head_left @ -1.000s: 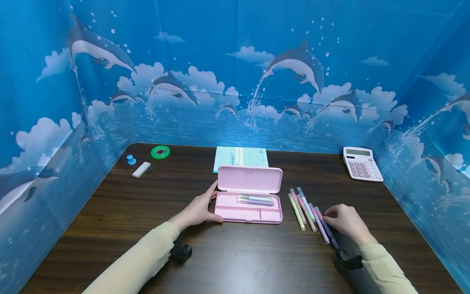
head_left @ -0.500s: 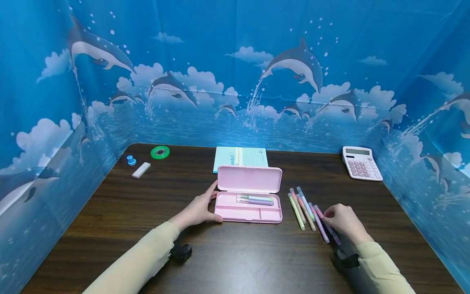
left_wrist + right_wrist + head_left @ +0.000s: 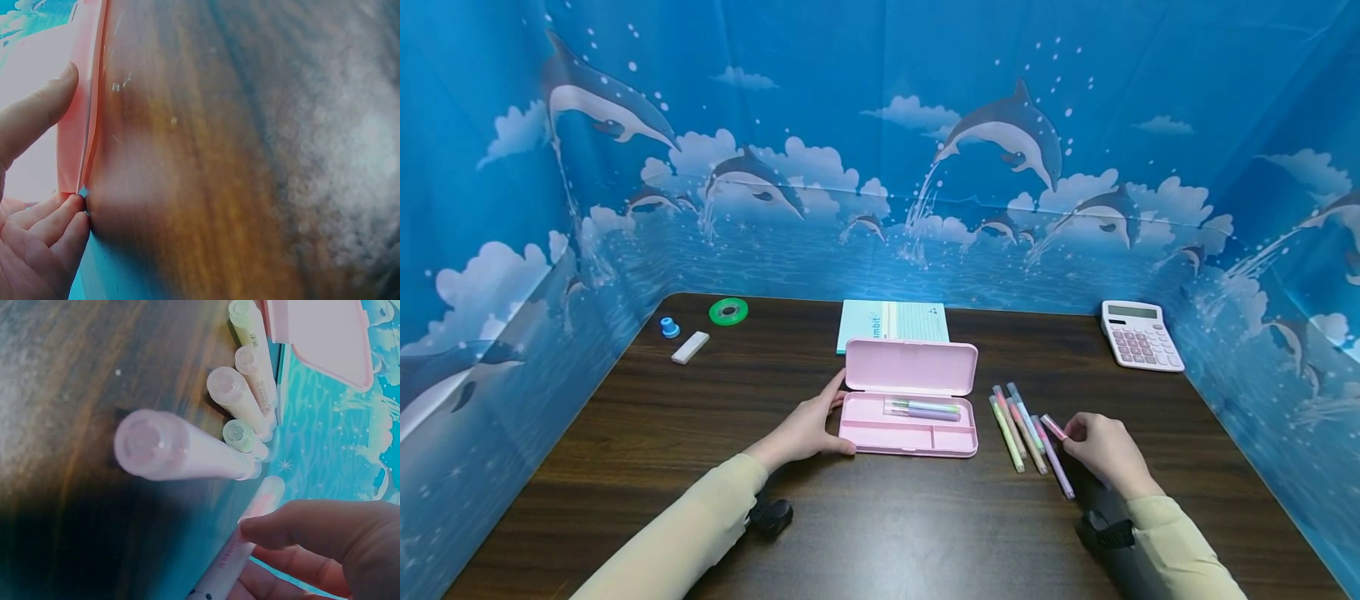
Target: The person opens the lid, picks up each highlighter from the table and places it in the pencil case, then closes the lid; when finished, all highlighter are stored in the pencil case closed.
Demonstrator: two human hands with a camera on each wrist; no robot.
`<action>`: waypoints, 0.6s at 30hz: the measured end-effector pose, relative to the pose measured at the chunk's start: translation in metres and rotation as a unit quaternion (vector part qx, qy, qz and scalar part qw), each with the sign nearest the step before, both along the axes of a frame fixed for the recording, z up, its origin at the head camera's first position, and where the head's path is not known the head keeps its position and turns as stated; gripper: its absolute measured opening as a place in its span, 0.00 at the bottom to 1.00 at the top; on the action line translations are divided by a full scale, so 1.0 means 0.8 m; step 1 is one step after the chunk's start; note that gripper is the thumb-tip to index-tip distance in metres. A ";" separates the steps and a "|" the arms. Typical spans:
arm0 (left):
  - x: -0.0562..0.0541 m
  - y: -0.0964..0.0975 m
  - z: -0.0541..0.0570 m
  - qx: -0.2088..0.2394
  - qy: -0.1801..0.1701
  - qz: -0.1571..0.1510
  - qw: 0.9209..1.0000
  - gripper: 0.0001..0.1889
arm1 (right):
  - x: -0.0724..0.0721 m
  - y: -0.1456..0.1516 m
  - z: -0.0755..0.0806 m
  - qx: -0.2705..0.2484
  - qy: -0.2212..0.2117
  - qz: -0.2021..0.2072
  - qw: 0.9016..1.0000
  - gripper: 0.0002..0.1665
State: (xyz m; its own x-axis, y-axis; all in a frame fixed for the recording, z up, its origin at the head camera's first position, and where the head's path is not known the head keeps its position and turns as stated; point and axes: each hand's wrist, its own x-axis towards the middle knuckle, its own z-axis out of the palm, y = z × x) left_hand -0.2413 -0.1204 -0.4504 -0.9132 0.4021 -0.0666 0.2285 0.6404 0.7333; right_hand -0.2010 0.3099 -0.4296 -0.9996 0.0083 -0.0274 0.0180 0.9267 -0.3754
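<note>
A pink pencil case (image 3: 880, 437) stands with its lid raised, several markers (image 3: 922, 408) in its rear compartment. My left hand (image 3: 807, 429) holds the case by its left end, thumb at the front corner and fingers around the back. In the left wrist view the thumb (image 3: 40, 115) lies against the case wall (image 3: 74, 147). To the right, my right hand (image 3: 1107, 452) pinches a marker (image 3: 232, 553) with a pink-tinted clear cap between thumb and fingers. That marker tilts over the table, its lower part hidden by the hand in the head view. Left of it lies a purple marker (image 3: 1057, 467).
Several pastel markers (image 3: 1009, 435) lie side by side between the case and my right hand. Behind the case is a light blue notebook (image 3: 895, 319). A calculator (image 3: 1141, 335) sits back right; green tape (image 3: 727, 312), a white eraser (image 3: 690, 347) and a small blue object (image 3: 669, 327) lie back left.
The pinched marker has come away from beside the purple marker, and its lower end has swung behind my right hand. My left hand and the case have stayed in place.
</note>
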 end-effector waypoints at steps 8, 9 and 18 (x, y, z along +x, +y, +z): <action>-0.001 -0.001 -0.002 -0.004 0.002 -0.002 1.000 0.63 | -0.005 -0.010 0.003 -0.002 0.037 0.011 0.999 0.06; -0.001 -0.001 -0.002 -0.004 0.001 -0.001 1.000 0.63 | -0.006 -0.013 0.003 0.000 0.042 0.013 0.999 0.06; 0.001 0.000 0.000 -0.010 0.013 -0.005 1.000 0.62 | -0.015 -0.044 0.008 -0.005 0.074 0.035 0.997 0.07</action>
